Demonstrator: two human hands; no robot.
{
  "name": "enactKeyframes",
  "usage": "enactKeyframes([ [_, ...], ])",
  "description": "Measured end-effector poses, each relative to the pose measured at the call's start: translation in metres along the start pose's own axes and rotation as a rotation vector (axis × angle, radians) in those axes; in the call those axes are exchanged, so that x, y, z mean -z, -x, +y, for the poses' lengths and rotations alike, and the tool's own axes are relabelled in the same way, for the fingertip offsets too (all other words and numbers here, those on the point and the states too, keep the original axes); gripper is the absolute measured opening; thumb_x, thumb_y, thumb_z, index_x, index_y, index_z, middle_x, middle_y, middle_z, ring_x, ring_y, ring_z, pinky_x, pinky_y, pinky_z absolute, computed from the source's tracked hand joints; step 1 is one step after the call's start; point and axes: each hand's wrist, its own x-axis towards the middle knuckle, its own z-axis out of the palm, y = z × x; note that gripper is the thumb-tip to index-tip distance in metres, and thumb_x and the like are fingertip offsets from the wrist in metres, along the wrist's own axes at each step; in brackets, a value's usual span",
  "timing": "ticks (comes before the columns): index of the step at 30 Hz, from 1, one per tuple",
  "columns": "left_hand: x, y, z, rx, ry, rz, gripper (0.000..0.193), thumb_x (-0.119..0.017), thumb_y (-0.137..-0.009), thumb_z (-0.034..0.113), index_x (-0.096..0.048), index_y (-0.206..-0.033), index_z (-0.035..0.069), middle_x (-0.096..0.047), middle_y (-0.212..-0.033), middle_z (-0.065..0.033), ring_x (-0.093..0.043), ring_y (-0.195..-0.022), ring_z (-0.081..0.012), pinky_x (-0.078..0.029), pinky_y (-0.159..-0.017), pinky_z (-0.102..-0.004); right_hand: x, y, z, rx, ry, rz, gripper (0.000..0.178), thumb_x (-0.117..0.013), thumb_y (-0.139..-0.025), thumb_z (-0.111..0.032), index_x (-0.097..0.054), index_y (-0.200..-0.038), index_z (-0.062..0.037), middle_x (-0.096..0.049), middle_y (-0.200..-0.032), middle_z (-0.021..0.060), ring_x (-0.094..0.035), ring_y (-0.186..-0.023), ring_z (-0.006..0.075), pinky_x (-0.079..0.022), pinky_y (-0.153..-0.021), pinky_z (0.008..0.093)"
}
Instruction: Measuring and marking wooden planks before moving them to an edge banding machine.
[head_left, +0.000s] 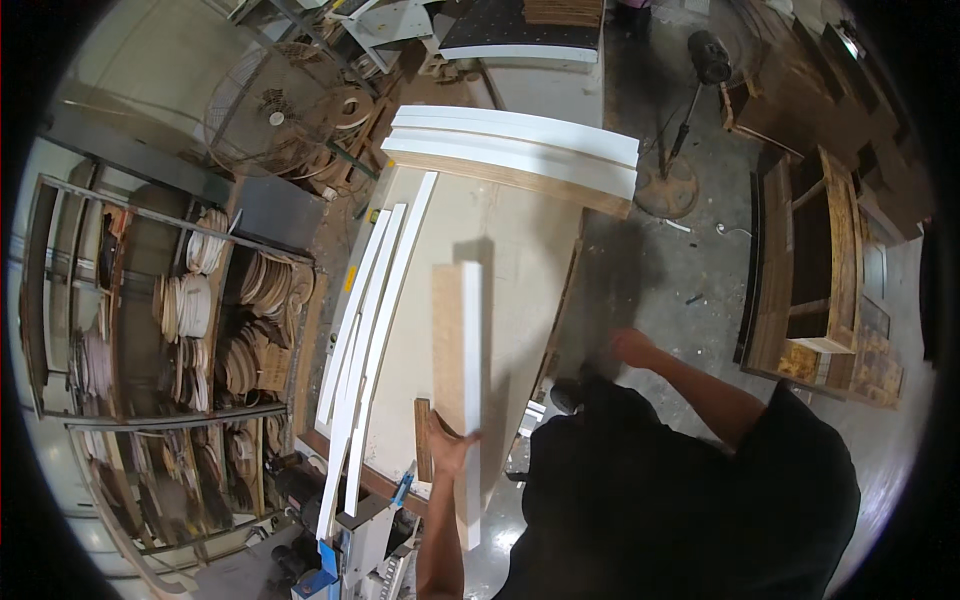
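A long board (456,350) with a light wood face and a white side stands over the worktable (525,270). My left hand (453,448) is closed round its lower part, with the thumb and fingers spanning its width. Next to that hand lies a short brown wood piece (423,430). Away from the table, beside my body, my right hand (630,348) is in the air over the floor. It touches no board, and blur hides its fingers. Several thin white strips (385,325) lie lengthwise along the table's left side.
White boards (515,140) are stacked across the table's far end. A machine (350,550) with blue parts adjoins the near left corner. Racks (180,420) holding coiled edging stand at left, a large fan (275,115) behind them. A wooden cabinet frame (825,270) stands at right.
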Motion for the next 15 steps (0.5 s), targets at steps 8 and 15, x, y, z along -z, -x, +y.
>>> enactKeyframes([
  [8,0.102,-0.071,0.098,0.015,0.795,0.253,0.096,-0.085,-0.073,-0.008,-0.038,-0.156,-0.007,-0.061,-0.134,-0.0169,-0.064,-0.118,-0.0292,-0.055,-0.101,-0.0379,0.133,-0.048,-0.217,0.021,-0.804,-0.376,0.101,-0.087,-0.085,-0.053,-0.042,-0.158,-0.0008,-0.053,-0.153,0.019,-0.057,-0.137,0.0347,-0.046,-0.117,0.0462],
  [15,0.15,-0.13,0.2,-0.237,1.178,0.307,0.064,-0.083,-0.085,0.017,-0.055,-0.138,-0.004,-0.066,-0.118,-0.0128,-0.068,-0.106,-0.0261,-0.059,-0.092,-0.0403,0.146,-0.061,-0.215,-0.023,-1.039,-0.323,0.105,-0.085,-0.089,-0.05,-0.031,-0.163,0.0001,-0.027,-0.17,0.0198,-0.034,-0.156,0.0353,-0.032,-0.127,0.0441],
])
